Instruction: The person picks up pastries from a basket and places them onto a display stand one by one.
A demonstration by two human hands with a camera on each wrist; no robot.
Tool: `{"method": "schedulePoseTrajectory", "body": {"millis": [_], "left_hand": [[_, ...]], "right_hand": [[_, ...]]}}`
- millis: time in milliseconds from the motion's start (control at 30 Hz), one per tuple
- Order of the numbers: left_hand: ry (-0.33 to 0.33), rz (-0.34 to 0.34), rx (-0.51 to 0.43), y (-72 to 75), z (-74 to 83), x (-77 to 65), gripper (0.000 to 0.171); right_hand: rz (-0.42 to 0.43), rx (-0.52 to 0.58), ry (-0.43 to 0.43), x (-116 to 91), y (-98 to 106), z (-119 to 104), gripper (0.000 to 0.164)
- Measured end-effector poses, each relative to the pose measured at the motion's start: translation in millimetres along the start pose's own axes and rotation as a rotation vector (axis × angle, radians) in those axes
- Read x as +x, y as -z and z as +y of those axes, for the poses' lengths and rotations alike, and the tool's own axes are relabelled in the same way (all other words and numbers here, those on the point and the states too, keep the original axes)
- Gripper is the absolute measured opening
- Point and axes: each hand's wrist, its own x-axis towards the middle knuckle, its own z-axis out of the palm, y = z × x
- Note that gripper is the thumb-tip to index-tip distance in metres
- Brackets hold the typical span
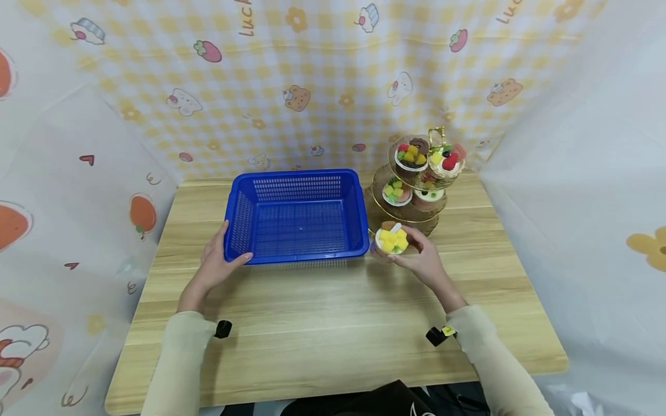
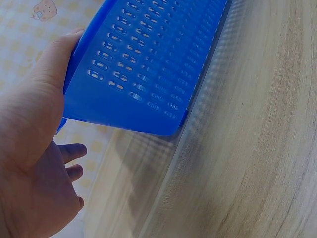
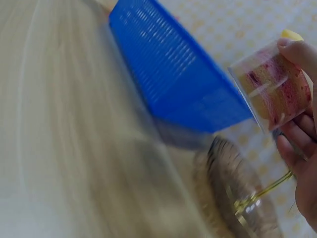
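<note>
My left hand (image 1: 214,260) holds the near left corner of a blue plastic basket (image 1: 296,258), thumb along the front rim and index finger at the left side. In the left wrist view its other fingers (image 2: 74,151) extend loosely beside the basket. A clear dessert cup (image 1: 392,240) is in my right hand (image 1: 422,260), gripped between thumb and fingers. Yellow fruit cubes and a white stick top the cup; pink and tan cake layers show through its wall in the right wrist view. It is tilted beside the basket's near right corner.
A tiered gold-trimmed stand (image 1: 411,216) behind my right hand carries several dessert cups, including one with red fruit (image 1: 446,162) on the top tier. The basket stands on a wooden table (image 1: 322,323). A patterned cloth (image 1: 312,75) hangs behind.
</note>
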Motion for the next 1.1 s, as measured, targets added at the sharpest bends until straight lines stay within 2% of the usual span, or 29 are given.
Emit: {"method": "schedulePoseTrajectory", "body": {"millis": [67,300,500,733,900,1100], "left_hand": [[-0.005,0.005,0.001,-0.4,-0.8,0.5,0.11],[-0.013,0.018,0.008,-0.6,-2.3,1.2,0.11],[-0.005,0.005,0.001,-0.3,-1.3,0.1,0.11],[-0.002,0.0,0.002,-0.1,-2.8,-0.1,0.11],[-0.001,0.002,0.002,-0.5,-3.3,0.5,0.111],[0.002,0.001,0.0,-1.3,-2.9,0.7,0.11]], "right_hand": [[0.001,-0.026,-0.032,-0.5,-1.0,7.1,0.069],[-0.007,-0.001,-0.108,7.9,-5.5,30.6,0.068],[-0.032,0.012,-0.166,18.3,-7.1,38.1,0.067],[-0.044,-0.008,-0.181,27.8,-8.9,43.0,0.066],[-0.034,0.019,-0.197,31.4,-11.4,44.1,0.067],[-0.008,-0.005,-0.197,37.2,-12.6,46.1,0.066]]}}
